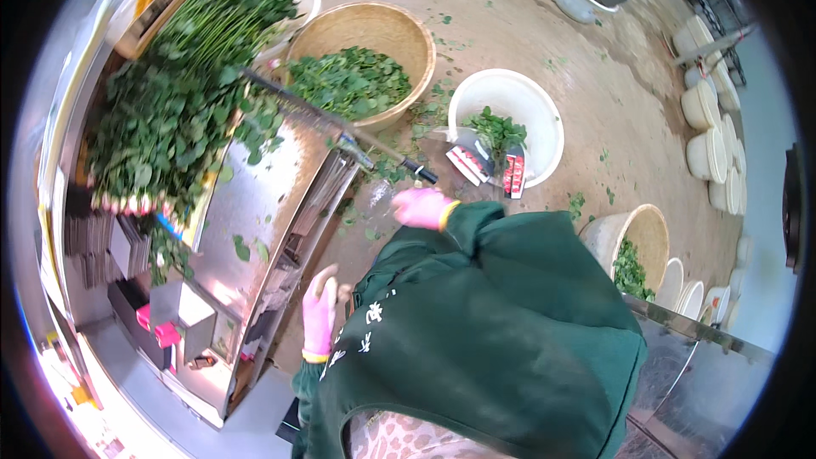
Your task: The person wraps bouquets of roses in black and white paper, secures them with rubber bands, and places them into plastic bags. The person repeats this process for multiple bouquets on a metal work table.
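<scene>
My left hand [323,306], in a pink glove with a yellow cuff, is raised beside the metal workbench [239,223], its fingers apart and holding nothing. My right hand [421,207], gloved the same way, is just below the black end of a long rod [376,142] that reaches over the bench edge; a gap shows between them, and its fingers are blurred. A big pile of leafy rose stems [153,121] lies on the bench, pale pink blooms at its near end. In a white bucket [551,121] stand a few stems with wrapped red blooms.
A large tan tub [408,32] holds cut leaves beyond the bench. Another tub with leaves [653,236] stands at the right, beside a metal surface [714,370]. Stacked white buckets [707,153] line the wall. Leaves litter the floor. Cardboard pieces [89,242] stand at the left.
</scene>
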### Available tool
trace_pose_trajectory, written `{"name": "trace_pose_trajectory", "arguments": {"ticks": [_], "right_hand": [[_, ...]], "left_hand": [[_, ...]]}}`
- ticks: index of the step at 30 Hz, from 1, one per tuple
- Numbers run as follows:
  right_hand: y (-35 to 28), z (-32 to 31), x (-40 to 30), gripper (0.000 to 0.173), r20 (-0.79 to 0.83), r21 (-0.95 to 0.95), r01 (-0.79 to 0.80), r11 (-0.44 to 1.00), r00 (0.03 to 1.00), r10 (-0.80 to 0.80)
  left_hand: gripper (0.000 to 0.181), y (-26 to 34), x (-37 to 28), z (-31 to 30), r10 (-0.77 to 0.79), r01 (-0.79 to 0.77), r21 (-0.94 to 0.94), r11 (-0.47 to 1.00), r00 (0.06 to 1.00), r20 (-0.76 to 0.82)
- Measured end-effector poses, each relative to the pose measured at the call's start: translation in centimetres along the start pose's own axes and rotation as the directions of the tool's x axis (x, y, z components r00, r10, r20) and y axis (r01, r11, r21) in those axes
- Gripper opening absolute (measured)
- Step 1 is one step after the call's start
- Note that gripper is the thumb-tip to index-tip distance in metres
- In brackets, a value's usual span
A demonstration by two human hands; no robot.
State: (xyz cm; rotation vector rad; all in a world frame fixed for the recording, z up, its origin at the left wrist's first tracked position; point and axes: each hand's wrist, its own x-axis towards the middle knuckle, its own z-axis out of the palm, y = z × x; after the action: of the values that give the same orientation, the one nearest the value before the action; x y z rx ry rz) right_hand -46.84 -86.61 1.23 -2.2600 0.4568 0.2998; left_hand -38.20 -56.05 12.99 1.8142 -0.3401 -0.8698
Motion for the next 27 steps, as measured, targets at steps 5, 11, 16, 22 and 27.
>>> {"name": "trace_pose_trajectory", "arguments": {"ticks": [5,11,16,22,27], "right_hand": [[-20.4,13.7,3.3,0.031,0.536,0.242,0.574,0.782,0.593,-0.601],[-27.9,20.0,7.5,0.027,0.594,0.178,0.613,0.77,0.556,-0.581],[-38.3,24.1,14.9,0.025,0.515,0.216,0.535,0.817,0.648,-0.561],[-44.3,36.2,28.0,0.032,0.59,0.613,-0.009,0.79,0.669,-0.451],[-48.8,44.7,32.8,0.059,0.454,0.072,0.359,0.931,0.819,-0.351]], "left_hand": [[0.014,-2.1,-8.7,-8.6,-0.388,0.244,-0.551,0.798,0.908,-0.16],[0.027,-9.4,-12.8,-14.2,-0.253,0.117,-0.32,0.94,0.868,-0.427],[0.03,-13.2,-14.3,-19.7,-0.269,0.05,-0.359,0.932,0.757,-0.596],[0.031,-14.8,-14.4,-33.1,0.062,0.132,0.173,0.976,0.593,-0.802],[0.041,-13.5,-13.0,-43.1,0.345,0.196,0.539,0.82,0.582,-0.737]]}}
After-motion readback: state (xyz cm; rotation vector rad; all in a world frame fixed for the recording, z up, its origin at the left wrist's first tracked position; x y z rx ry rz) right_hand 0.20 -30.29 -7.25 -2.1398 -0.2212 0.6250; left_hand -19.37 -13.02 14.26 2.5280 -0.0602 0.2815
